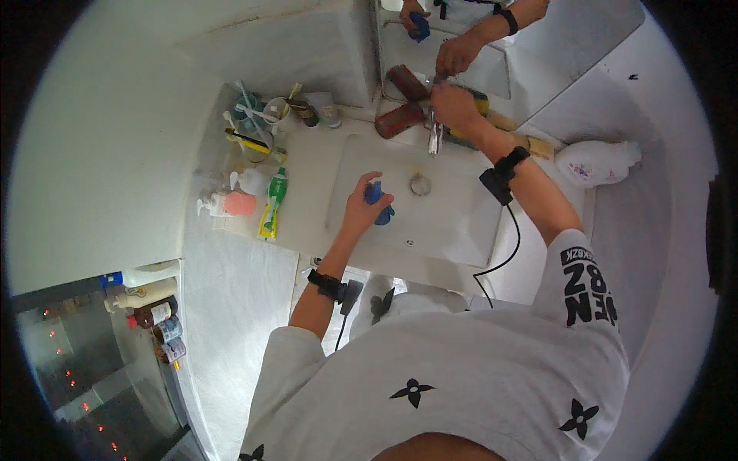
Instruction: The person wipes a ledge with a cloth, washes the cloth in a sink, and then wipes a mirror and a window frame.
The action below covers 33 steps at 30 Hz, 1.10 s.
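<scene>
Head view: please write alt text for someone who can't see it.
A person's left hand holds a crumpled blue cloth over a white sink; the right hand is at the tap. Toothbrushes, a green tube and a pump bottle are at left, a mirror at upper right.

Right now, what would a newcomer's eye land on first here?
Probably the bright blue item in the left hand, over the white sink. Next, the right hand up at the faucet, then the green-and-yellow tube on the counter left of the sink.
</scene>
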### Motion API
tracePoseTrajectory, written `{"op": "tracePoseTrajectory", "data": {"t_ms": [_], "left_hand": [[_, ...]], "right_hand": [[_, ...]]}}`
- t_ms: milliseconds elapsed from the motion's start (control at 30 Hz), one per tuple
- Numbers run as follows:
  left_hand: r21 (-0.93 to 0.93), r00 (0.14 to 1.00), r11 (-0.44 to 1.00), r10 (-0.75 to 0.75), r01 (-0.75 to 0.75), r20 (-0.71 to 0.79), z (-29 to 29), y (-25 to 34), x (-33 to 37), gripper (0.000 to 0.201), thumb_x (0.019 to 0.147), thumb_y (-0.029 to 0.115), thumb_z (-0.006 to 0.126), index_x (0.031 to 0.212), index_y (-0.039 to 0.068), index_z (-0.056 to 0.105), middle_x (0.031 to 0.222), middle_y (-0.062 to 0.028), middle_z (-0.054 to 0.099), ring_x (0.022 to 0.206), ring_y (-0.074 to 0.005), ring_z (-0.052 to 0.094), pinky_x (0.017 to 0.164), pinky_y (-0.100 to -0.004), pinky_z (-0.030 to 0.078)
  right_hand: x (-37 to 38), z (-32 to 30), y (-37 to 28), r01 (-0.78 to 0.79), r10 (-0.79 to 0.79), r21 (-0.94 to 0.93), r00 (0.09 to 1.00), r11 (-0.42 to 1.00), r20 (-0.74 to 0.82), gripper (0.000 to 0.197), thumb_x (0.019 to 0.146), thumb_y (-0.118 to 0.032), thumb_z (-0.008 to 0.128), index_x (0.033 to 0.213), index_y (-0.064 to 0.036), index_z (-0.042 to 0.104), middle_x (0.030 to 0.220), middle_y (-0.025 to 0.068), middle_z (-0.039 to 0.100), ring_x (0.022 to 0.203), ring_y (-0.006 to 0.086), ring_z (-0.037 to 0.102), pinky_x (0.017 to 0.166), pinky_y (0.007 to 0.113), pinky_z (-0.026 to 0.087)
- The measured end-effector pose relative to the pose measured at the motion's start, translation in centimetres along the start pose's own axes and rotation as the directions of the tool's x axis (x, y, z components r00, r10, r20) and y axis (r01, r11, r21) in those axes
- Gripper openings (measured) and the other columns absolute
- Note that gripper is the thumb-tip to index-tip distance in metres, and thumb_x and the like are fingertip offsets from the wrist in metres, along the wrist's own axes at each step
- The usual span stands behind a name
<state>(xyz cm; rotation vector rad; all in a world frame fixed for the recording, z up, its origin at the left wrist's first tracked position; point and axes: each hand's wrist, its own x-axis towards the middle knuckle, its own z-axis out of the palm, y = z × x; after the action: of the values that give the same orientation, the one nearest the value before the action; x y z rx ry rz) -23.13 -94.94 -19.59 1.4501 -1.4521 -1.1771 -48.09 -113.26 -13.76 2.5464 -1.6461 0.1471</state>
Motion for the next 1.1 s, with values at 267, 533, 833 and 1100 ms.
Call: {"op": "tracePoseTrajectory", "data": {"t_ms": [267, 533, 833, 1100], "left_hand": [[0.037, 0.932, 0.946, 0.31, -0.322, 0.187, 0.3, 3.8, 2.0, 0.02, 0.076, 0.015, 0.069, 0.095, 0.008, 0.066, 0.082, -0.0064, 0.057, 0.073, -0.0191, 0.057, 0.067, -0.0281, 0.047], [-0.002, 0.477, 0.607, 0.627, -0.795, 0.616, 4.4, 7.9, 1.7, 0.035, 0.068, 0.01, 0.072, 0.1, 0.019, 0.066, 0.092, -0.0061, 0.057, 0.089, -0.0269, 0.057, 0.072, -0.0353, 0.05], [-0.101, 0.996, 0.991, 0.087, -0.087, 0.001, 7.4, 4.0, 1.1, 0.02, 0.085, 0.024, 0.065, 0.096, 0.008, 0.063, 0.086, -0.0021, 0.055, 0.084, -0.0181, 0.055, 0.07, -0.0318, 0.048], [-0.87, 0.808, 0.179, -0.491, 0.459, 0.325, 9.0, 0.1, 4.1, 0.033, 0.096, 0.032, 0.046, 0.113, 0.003, 0.053, 0.1, -0.0049, 0.055, 0.092, -0.0175, 0.054, 0.082, -0.031, 0.046]], "right_hand": [[-9.2, -0.8, -6.2, -0.179, 0.401, 0.692, 0.9, 0.7, -0.172, 0.036, 0.077, -0.026, 0.063, 0.104, -0.0035, 0.054, 0.094, 0.0162, 0.057, 0.092, 0.0315, 0.055, 0.082, 0.039, 0.047], [-17.0, 8.3, -10.0, -0.461, -0.383, 0.012, 0.75, -0.887, 0.539, 0.045, 0.087, -0.042, 0.055, 0.124, -0.017, 0.048, 0.117, 0.0138, 0.054, 0.106, 0.0299, 0.054, 0.094, 0.041, 0.043], [-15.1, 3.7, -12.7, -0.04, -0.074, -0.074, 0.831, -0.996, 0.551, 0.04, 0.087, -0.012, 0.052, 0.125, -0.0033, 0.045, 0.107, 0.0129, 0.058, 0.103, 0.0255, 0.056, 0.089, 0.038, 0.047], [-12.9, 2.3, -15.3, -0.171, 0.825, 0.985, 0.557, 0.008, 0.091, 0.028, 0.067, 0.002, 0.06, 0.094, -0.0055, 0.06, 0.096, 0.0094, 0.056, 0.09, 0.0258, 0.056, 0.078, 0.035, 0.047]]}}
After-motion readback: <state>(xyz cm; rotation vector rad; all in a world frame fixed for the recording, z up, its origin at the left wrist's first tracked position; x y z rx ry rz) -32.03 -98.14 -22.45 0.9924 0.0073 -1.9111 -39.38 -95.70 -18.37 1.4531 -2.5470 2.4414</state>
